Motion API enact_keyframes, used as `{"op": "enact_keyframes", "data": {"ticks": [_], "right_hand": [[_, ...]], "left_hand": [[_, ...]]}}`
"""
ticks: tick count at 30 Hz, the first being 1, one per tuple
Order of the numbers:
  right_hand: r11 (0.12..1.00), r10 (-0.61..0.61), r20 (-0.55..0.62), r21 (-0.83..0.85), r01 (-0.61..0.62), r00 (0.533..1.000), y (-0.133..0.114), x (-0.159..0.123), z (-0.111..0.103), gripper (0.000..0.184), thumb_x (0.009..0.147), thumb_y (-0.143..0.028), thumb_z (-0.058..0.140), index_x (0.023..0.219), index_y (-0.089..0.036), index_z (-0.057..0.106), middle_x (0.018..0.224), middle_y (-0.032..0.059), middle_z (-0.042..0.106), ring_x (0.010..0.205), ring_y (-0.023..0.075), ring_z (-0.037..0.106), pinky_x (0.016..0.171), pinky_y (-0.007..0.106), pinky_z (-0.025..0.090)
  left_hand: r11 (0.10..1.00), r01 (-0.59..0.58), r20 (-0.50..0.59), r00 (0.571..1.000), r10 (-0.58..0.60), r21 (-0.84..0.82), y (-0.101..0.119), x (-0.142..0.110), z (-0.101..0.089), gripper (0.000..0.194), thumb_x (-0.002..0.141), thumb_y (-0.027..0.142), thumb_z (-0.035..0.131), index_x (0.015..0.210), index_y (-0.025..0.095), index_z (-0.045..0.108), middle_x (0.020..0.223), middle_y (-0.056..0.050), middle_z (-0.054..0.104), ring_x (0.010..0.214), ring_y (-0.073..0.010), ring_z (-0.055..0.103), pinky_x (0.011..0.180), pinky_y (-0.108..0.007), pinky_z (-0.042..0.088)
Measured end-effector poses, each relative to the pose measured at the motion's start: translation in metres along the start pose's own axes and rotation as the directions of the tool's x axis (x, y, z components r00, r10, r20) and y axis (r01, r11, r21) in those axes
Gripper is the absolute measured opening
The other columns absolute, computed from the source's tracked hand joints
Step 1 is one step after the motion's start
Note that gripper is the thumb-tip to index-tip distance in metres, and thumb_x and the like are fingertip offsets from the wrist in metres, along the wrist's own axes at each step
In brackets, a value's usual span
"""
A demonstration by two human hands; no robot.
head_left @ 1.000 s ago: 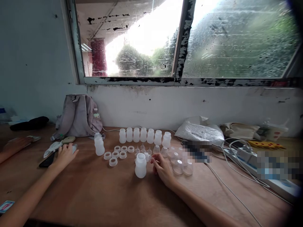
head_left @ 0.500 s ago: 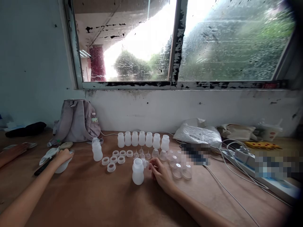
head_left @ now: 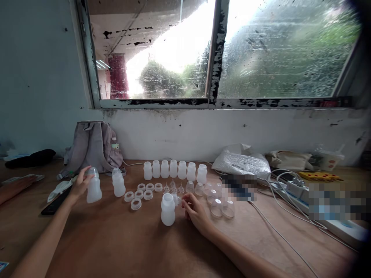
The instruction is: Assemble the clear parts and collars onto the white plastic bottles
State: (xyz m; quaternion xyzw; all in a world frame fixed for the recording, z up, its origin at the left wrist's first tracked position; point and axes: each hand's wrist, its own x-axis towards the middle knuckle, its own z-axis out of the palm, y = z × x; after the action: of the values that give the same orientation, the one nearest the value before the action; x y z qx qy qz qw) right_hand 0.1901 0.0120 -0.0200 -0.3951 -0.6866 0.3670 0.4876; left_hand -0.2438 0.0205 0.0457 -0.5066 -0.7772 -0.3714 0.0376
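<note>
My left hand (head_left: 81, 184) has its fingers round the clear cap of a frosted baby bottle (head_left: 94, 191), which is close to upright. Another capped bottle (head_left: 118, 183) stands to its right. My right hand (head_left: 195, 212) is closed, fingertips at a clear bottle nipple (head_left: 177, 199), partly hidden behind an open bottle (head_left: 168, 210). Several white screw rings (head_left: 136, 204) lie left of that bottle. Several clear nipples (head_left: 180, 188) stand behind it, and several clear dome caps (head_left: 216, 208) sit to the right of my right hand.
Several open bottles (head_left: 173, 169) stand in a row near the wall. At the left are a backpack (head_left: 88, 148), a dark phone (head_left: 53, 204) and another person's hand (head_left: 27, 180). A silvery plastic bag (head_left: 243, 164), a power strip (head_left: 342, 227) and loose cables occupy the right side.
My left hand has raised the capped bottle from a tilted position by the phone and brought it right, nearly upright. My right hand has stayed almost still beside the open bottle.
</note>
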Motion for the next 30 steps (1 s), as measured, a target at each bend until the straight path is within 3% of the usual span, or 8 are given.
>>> {"op": "enact_keyframes", "data": {"ticks": [2, 4, 9, 13, 16, 19, 24, 30], "right_hand": [[1.000, 0.000, -0.002, 0.010, 0.000, 1.000, 0.000, 0.000, 0.000, 0.023, 0.081, -0.043, 0.042, 0.080, -0.020, 0.045, 0.068, -0.0020, 0.050, 0.041, 0.0070, 0.045, 0.037, 0.019, 0.036], [1.000, 0.004, -0.002, 0.022, -0.004, 1.000, 0.000, 0.000, 0.001, 0.024, 0.080, -0.044, 0.042, 0.079, -0.020, 0.045, 0.067, -0.0018, 0.050, 0.041, 0.0072, 0.045, 0.036, 0.019, 0.036], [1.000, -0.012, -0.006, -0.017, 0.012, 1.000, -0.001, 0.000, 0.001, 0.023, 0.081, -0.043, 0.042, 0.079, -0.020, 0.045, 0.066, -0.0015, 0.051, 0.040, 0.0073, 0.045, 0.037, 0.019, 0.035], [1.000, -0.019, -0.001, -0.016, 0.019, 1.000, -0.002, 0.000, 0.000, 0.022, 0.081, -0.042, 0.042, 0.079, -0.021, 0.045, 0.068, -0.0011, 0.051, 0.041, 0.0077, 0.045, 0.038, 0.020, 0.036], [0.999, -0.028, -0.002, -0.033, 0.028, 1.000, -0.001, -0.001, 0.000, 0.020, 0.081, -0.041, 0.042, 0.080, -0.021, 0.046, 0.066, -0.0018, 0.050, 0.041, 0.0080, 0.045, 0.039, 0.020, 0.036], [0.997, -0.041, -0.003, -0.063, 0.040, 0.999, 0.000, -0.002, 0.001, 0.018, 0.081, -0.039, 0.044, 0.081, -0.021, 0.046, 0.067, -0.0017, 0.050, 0.043, 0.0082, 0.045, 0.040, 0.020, 0.036], [0.991, -0.075, 0.021, -0.108, 0.077, 0.997, -0.001, -0.002, 0.002, 0.015, 0.079, -0.035, 0.045, 0.080, -0.020, 0.047, 0.070, 0.0007, 0.052, 0.049, 0.0097, 0.048, 0.041, 0.020, 0.037], [0.989, -0.086, 0.026, -0.122, 0.089, 0.996, -0.003, -0.002, 0.001, 0.013, 0.079, -0.032, 0.045, 0.080, -0.020, 0.048, 0.067, 0.0003, 0.052, 0.049, 0.0100, 0.047, 0.040, 0.019, 0.036]], "left_hand": [[0.922, 0.005, 0.026, 1.000, 0.006, -0.387, 0.014, -0.010, -0.013, 0.051, 0.079, 0.040, 0.033, 0.128, 0.027, 0.023, 0.090, 0.002, 0.055, 0.071, -0.0124, 0.054, 0.058, -0.019, 0.044], [0.785, 0.003, 0.031, 0.999, 0.020, -0.619, 0.030, -0.020, -0.025, 0.052, 0.077, 0.036, 0.035, 0.127, 0.029, 0.024, 0.094, 0.002, 0.051, 0.071, -0.0115, 0.052, 0.058, -0.019, 0.044], [0.698, -0.111, -0.001, 0.988, 0.156, -0.708, 0.078, -0.038, -0.038, 0.054, 0.074, 0.037, 0.039, 0.124, 0.022, 0.028, 0.092, -0.002, 0.052, 0.074, -0.0129, 0.051, 0.063, -0.021, 0.044], [0.799, -0.344, -0.037, 0.926, 0.376, -0.492, 0.116, -0.039, -0.028, 0.055, 0.069, 0.046, 0.052, 0.113, 0.017, 0.036, 0.090, -0.003, 0.054, 0.080, -0.0159, 0.053, 0.072, -0.026, 0.043], [0.901, -0.427, -0.004, 0.904, 0.428, -0.072, 0.137, -0.031, -0.007, 0.052, 0.064, 0.056, 0.054, 0.098, 0.017, 0.046, 0.087, -0.006, 0.054, 0.083, -0.0210, 0.052, 0.072, -0.030, 0.041], [0.877, -0.441, 0.080, 0.897, 0.434, 0.189, 0.147, -0.017, 0.020, 0.046, 0.068, 0.056, 0.050, 0.091, 0.016, 0.048, 0.081, -0.008, 0.055, 0.083, -0.0246, 0.053, 0.073, -0.033, 0.039], [0.872, -0.411, 0.121, 0.912, 0.393, 0.267, 0.147, 0.003, 0.049, 0.034, 0.079, 0.044, 0.043, 0.094, 0.014, 0.047, 0.083, -0.009, 0.058, 0.081, -0.0234, 0.056, 0.065, -0.029, 0.038], [0.863, -0.415, 0.087, 0.909, 0.408, 0.289, 0.146, 0.005, 0.051, 0.034, 0.081, 0.047, 0.038, 0.093, 0.018, 0.051, 0.089, -0.008, 0.058, 0.082, -0.0222, 0.056, 0.066, -0.028, 0.038]]}}
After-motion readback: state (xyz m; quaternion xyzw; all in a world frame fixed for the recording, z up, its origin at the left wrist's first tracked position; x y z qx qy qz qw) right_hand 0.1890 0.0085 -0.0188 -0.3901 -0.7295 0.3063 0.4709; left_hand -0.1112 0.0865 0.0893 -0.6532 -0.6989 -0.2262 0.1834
